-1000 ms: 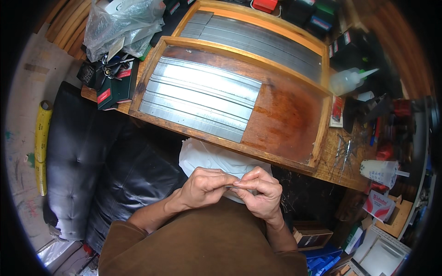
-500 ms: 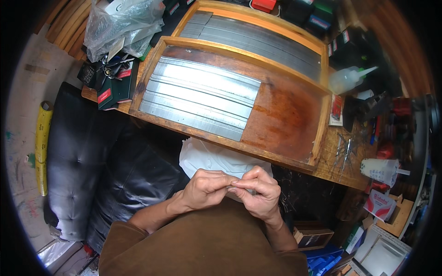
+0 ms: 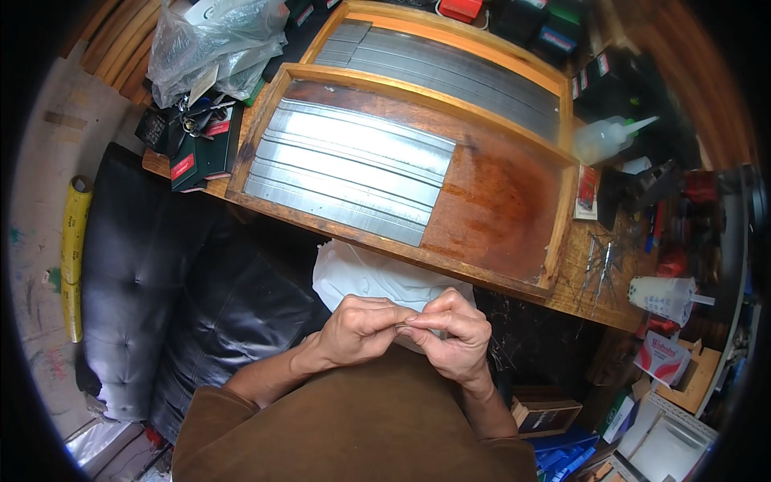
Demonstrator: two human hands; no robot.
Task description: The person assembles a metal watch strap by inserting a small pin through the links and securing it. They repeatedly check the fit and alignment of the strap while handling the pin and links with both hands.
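Both of my hands meet fingertip to fingertip in front of my body, above a white cloth (image 3: pixel 361 275). My left hand (image 3: pixel 361 328) is closed, its thumb and forefinger pinched together. Against it, my right hand (image 3: pixel 451 333) pinches in the same way from the other side. Whatever sits between the fingertips is too small or too hidden to name. Beyond the hands, a wooden tray (image 3: pixel 345 230) rests on the table, with flat shiny metal strips (image 3: pixel 345 173) lined up over its left part and bare brown wood at its right.
A second wooden tray (image 3: pixel 450 22) with grey metal strips lies behind. To the right are a squeeze bottle (image 3: pixel 604 140), thin metal tools (image 3: pixel 598 265) and a plastic cup (image 3: pixel 660 299) near the table edge. A black padded seat (image 3: pixel 152 281) and a yellow tube (image 3: pixel 75 257) stand left.
Almost nothing differs. The fingers of my right hand have shifted very slightly, while my left hand stays in place.
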